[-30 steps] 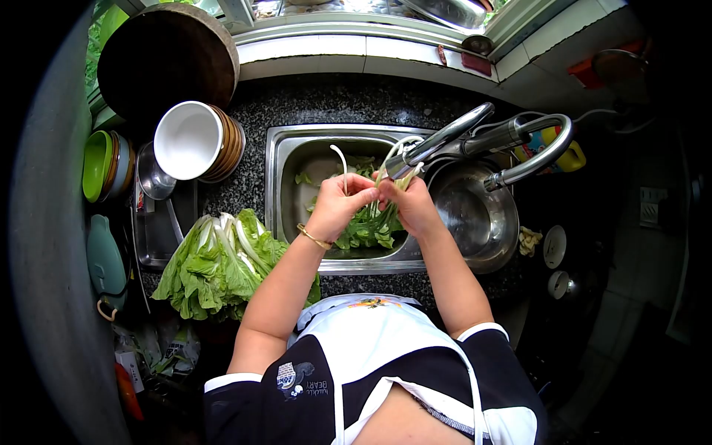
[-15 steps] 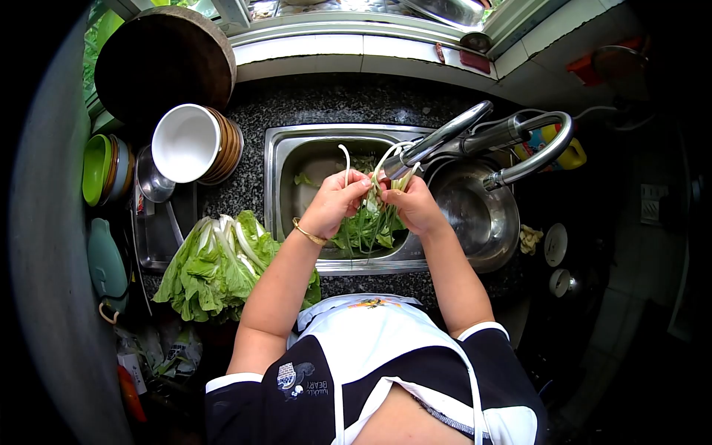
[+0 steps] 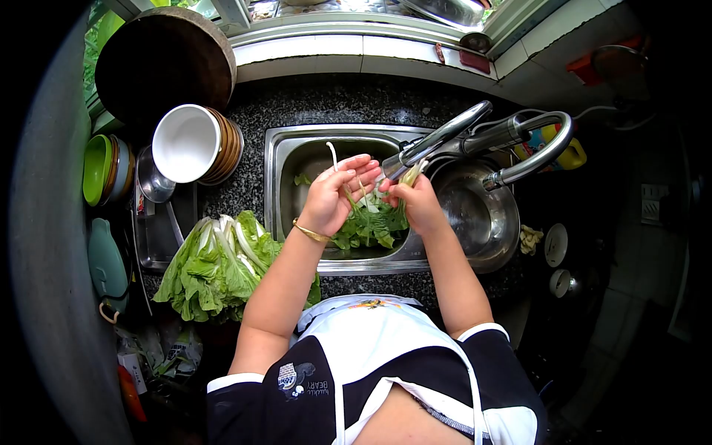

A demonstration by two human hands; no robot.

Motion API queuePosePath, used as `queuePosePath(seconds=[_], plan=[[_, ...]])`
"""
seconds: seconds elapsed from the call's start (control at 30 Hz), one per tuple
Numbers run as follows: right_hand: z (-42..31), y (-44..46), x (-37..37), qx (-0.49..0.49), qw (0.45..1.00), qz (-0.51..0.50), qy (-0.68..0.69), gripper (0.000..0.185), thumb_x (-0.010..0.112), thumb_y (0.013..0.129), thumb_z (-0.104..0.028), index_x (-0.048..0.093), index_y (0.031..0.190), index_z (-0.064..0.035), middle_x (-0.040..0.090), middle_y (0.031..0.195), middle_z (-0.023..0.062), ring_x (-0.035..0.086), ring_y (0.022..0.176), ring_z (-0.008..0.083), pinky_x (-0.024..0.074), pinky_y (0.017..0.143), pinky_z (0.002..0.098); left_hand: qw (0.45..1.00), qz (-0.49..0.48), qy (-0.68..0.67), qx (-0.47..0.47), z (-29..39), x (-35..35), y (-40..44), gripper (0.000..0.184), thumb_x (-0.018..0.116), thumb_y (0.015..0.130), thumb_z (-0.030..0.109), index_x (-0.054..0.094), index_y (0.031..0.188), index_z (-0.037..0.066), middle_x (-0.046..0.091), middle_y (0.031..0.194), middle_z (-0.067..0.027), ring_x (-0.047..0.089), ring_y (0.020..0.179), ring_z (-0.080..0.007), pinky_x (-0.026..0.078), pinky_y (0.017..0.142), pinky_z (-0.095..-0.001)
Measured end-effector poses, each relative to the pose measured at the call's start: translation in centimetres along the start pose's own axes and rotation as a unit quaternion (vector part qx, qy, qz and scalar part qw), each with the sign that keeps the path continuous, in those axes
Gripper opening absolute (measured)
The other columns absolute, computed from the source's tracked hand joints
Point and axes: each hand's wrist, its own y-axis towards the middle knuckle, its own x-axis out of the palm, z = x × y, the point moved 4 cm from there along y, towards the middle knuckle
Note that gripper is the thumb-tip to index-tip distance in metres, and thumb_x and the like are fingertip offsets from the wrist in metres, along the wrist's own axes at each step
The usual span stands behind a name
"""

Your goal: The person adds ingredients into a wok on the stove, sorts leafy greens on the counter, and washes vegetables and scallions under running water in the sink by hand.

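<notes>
Over the sink, my left hand [image 3: 337,194] has its fingers stretched out under the faucet head. A thin white-stemmed spring onion [image 3: 331,154] sticks up from it, held near the thumb. My right hand [image 3: 417,202] is closed around several pale spring onion stalks [image 3: 413,174], their white ends pointing up. Both hands are close together beside the chrome faucet [image 3: 437,141]. Below them, green leaves [image 3: 367,231] lie in the sink basin [image 3: 293,204]. The lower parts of the held stalks are partly hidden by the hands.
A heap of leafy lettuce [image 3: 222,271] lies on the counter left of the sink. Stacked bowls [image 3: 185,144] and a large round wooden board [image 3: 159,67] stand behind it. A metal basin [image 3: 478,219] sits at the right, under a second curved spout [image 3: 564,137].
My left fingers have opened out from a pinch, and the left stalk has shifted slightly left. My right hand has moved a little right, still holding its stalks. The hands are farther apart.
</notes>
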Motion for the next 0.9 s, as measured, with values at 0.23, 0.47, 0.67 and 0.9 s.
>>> queuePosePath(seconds=[0.23,0.47,0.67,0.9], plan=[[1.9,-1.0,3.1,0.024,0.999,-0.016,-0.021,0.006,0.062,0.077,-0.008,0.060,0.081,-0.0045,0.053,0.065,-0.0035,0.046,0.056,0.0031,0.0330,0.048,0.0176,0.999,-0.002,0.026,0.031,-0.5,0.1,0.3,0.032,0.042,0.083,-0.003,0.045,0.114,-0.006,0.053,0.113,-0.0173,0.054,0.105,-0.0221,0.046,0.088,-0.0324],[2.8,-0.3,2.6,0.028,0.999,0.019,-0.003,0.006,0.055,0.078,-0.008,0.059,0.080,-0.0031,0.059,0.069,0.0012,0.050,0.056,0.0070,0.0362,0.049,0.0198,0.979,-0.002,0.198,0.050,-0.4,-0.7,0.1,0.027,0.052,0.080,-0.004,0.052,0.107,-0.004,0.061,0.098,-0.0127,0.060,0.089,-0.0179,0.048,0.079,-0.0283],[3.7,0.7,1.1,0.074,0.970,0.069,0.220,0.009,0.045,0.081,-0.005,0.053,0.083,-0.0027,0.057,0.070,0.0061,0.052,0.059,0.0143,0.0438,0.055,0.0271,0.981,0.031,0.175,0.072,0.3,-1.3,-0.2,0.028,0.051,0.081,-0.003,0.052,0.108,-0.002,0.060,0.103,-0.0121,0.059,0.093,-0.0175,0.050,0.079,-0.0301],[1.6,0.3,1.4,-0.031,0.996,0.006,0.081,0.006,0.053,0.085,-0.010,0.052,0.084,-0.0047,0.053,0.071,0.0021,0.048,0.057,0.0098,0.0414,0.057,0.0249,0.976,0.137,0.161,-0.056,0.7,-5.0,0.0,0.046,0.043,0.085,0.007,0.039,0.130,0.017,0.037,0.124,-0.0002,0.046,0.093,-0.0104,0.046,0.077,-0.0457]])
